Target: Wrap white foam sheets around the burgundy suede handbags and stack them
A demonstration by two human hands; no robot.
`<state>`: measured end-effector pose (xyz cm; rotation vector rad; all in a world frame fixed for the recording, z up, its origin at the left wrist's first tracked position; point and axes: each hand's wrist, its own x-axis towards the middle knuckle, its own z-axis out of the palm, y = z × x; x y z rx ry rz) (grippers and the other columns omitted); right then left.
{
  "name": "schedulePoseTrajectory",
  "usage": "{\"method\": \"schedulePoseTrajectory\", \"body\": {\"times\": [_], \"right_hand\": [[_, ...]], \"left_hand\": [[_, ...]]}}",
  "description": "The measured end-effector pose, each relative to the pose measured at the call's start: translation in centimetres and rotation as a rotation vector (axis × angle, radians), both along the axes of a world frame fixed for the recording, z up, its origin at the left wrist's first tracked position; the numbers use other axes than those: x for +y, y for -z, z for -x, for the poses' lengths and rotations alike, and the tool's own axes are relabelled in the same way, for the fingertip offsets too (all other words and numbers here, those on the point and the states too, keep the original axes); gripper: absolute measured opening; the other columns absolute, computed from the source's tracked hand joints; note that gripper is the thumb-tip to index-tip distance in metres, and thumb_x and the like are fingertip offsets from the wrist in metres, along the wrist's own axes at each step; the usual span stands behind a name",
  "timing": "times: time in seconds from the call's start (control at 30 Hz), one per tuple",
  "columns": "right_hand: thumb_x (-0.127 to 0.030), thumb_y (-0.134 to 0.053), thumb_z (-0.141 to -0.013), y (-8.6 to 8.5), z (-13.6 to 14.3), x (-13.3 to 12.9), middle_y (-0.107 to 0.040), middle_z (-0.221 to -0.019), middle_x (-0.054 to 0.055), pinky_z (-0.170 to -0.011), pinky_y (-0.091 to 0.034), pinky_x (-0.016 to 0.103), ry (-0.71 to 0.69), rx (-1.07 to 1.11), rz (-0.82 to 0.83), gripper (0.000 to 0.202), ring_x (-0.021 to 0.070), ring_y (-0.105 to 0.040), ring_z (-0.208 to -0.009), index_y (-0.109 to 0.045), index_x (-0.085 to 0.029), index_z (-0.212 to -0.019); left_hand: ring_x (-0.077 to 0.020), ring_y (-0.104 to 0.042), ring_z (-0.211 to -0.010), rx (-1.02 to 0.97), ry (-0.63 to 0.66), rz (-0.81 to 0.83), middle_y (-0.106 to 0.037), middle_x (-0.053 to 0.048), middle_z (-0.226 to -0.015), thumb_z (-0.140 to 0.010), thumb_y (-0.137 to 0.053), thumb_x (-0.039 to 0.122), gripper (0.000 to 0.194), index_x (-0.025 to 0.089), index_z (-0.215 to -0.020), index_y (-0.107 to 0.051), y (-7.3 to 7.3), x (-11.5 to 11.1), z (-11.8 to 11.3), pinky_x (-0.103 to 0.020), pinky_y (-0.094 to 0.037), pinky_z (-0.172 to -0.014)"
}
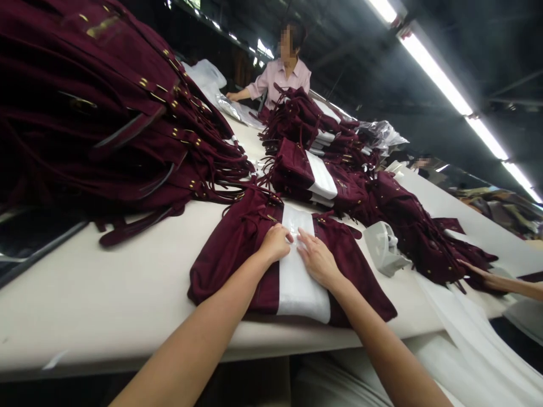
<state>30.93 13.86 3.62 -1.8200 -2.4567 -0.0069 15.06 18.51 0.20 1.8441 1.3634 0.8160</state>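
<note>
A maroon bag lies flat across the table in front of me, with a white wrap around its middle. On the wrap's left edge rests my left hand, its fingers curled and pressed together near a small clear strip; what they may hold is too small to name. My right hand lies on the right part of the wrap, fingers apart and fingertips touching the white surface. The two hands nearly meet at the strip.
Piled maroon bags fill the left. Wrapped bags are stacked behind. A white tape dispenser stands right of the bag on the pale table. A person stands across; another person's hand touches bags at right.
</note>
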Motion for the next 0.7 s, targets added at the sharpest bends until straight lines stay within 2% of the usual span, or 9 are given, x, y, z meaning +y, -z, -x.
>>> {"method": "schedulePoseTrajectory", "body": {"times": [0.07,0.2,0.27,0.37,0.5,0.53,0.6,0.67,0.7], "right_hand": [[-0.033,-0.028,-0.101,0.7,-0.1,1.0,-0.037,-0.152,0.011,-0.117,-0.019,0.045,0.0,-0.075,0.127,0.054,0.0224,-0.027,-0.143,-0.028,-0.012,-0.151],[-0.043,-0.02,-0.103,0.9,0.3,3.4,-0.024,-0.158,0.006,-0.118,-0.006,0.055,0.088,-0.121,0.214,0.057,0.0228,-0.014,-0.147,-0.02,-0.018,-0.154],[-0.045,-0.02,-0.103,-0.2,0.6,4.3,-0.023,-0.158,0.005,-0.117,-0.008,0.056,0.127,-0.094,0.246,0.057,0.0227,-0.014,-0.147,-0.021,-0.02,-0.154],[-0.045,-0.024,-0.102,-3.1,0.3,4.1,-0.025,-0.158,0.009,-0.116,-0.013,0.055,0.214,-0.053,0.192,0.055,0.0245,-0.016,-0.147,-0.033,-0.017,-0.149],[-0.043,-0.04,-0.099,-6.3,-2.9,0.1,-0.023,-0.157,0.016,-0.115,-0.013,0.055,0.418,-0.085,-0.073,0.055,0.0296,-0.015,-0.146,-0.04,-0.01,-0.144],[-0.042,-0.045,-0.097,-6.7,-4.2,-1.2,-0.026,-0.155,0.02,-0.114,-0.016,0.054,0.503,-0.099,-0.094,0.057,0.0317,-0.019,-0.145,-0.039,-0.008,-0.144],[-0.041,-0.051,-0.095,-6.6,-6.6,-3.5,-0.045,-0.143,0.026,-0.107,-0.03,0.051,0.674,-0.081,-0.04,0.056,0.0352,-0.038,-0.135,-0.045,-0.005,-0.138],[-0.044,-0.05,-0.096,-5.8,-8.6,-5.1,-0.062,-0.12,0.024,-0.094,-0.042,0.041,0.767,-0.013,0.048,0.047,0.0331,-0.057,-0.116,-0.058,-0.006,-0.122],[-0.046,-0.047,-0.097,-5.1,-9.3,-5.7,-0.066,-0.111,0.021,-0.088,-0.045,0.037,0.781,0.024,0.071,0.044,0.0308,-0.061,-0.108,-0.062,-0.008,-0.114]], "left_hand": [[-0.0195,-0.06,-0.103,0.007,0.003,0.012,-0.064,-0.006,-0.105,-0.07,-0.062,0.002,0.026,0.018,-0.085,-0.075,0.1,0.2,0.1,-0.025,-0.046,-0.094],[-0.0192,-0.062,-0.102,0.041,0.02,0.001,-0.065,-0.005,-0.105,-0.069,-0.06,0.003,0.026,0.018,-0.085,-0.074,-0.2,0.2,0.3,-0.025,-0.046,-0.093],[-0.0195,-0.063,-0.099,0.063,0.031,-0.033,-0.065,-0.006,-0.103,-0.069,-0.059,0.002,0.025,0.017,-0.084,-0.073,-0.6,-0.1,0.4,-0.026,-0.048,-0.091],[-0.0185,-0.064,-0.097,0.084,0.049,-0.119,-0.066,-0.006,-0.102,-0.071,-0.057,0.003,0.025,0.017,-0.087,-0.071,-1.0,-0.6,0.8,-0.027,-0.049,-0.09],[-0.0202,-0.062,-0.098,0.097,0.047,-0.217,-0.064,-0.008,-0.108,-0.08,-0.051,0.01,0.024,0.016,-0.098,-0.065,-0.8,-1.5,1.6,-0.034,-0.05,-0.094],[-0.0223,-0.061,-0.101,0.109,0.029,-0.256,-0.063,-0.01,-0.109,-0.081,-0.05,0.012,0.023,0.015,-0.099,-0.065,-0.9,-1.9,1.9,-0.037,-0.048,-0.096],[-0.0272,-0.056,-0.111,0.153,-0.059,-0.408,-0.059,-0.013,-0.114,-0.083,-0.049,0.015,0.023,0.015,-0.1,-0.064,-1.5,-2.9,2.6,-0.043,-0.045,-0.101],[-0.0315,-0.049,-0.12,0.202,-0.222,-0.622,-0.055,-0.015,-0.123,-0.084,-0.049,0.017,0.025,0.016,-0.104,-0.064,-2.5,-4.1,3.6,-0.049,-0.041,-0.106],[-0.0335,-0.045,-0.125,0.222,-0.319,-0.712,-0.051,-0.016,-0.129,-0.085,-0.049,0.019,0.028,0.016,-0.109,-0.063,-3.2,-4.7,4.1,-0.052,-0.038,-0.108]]}}
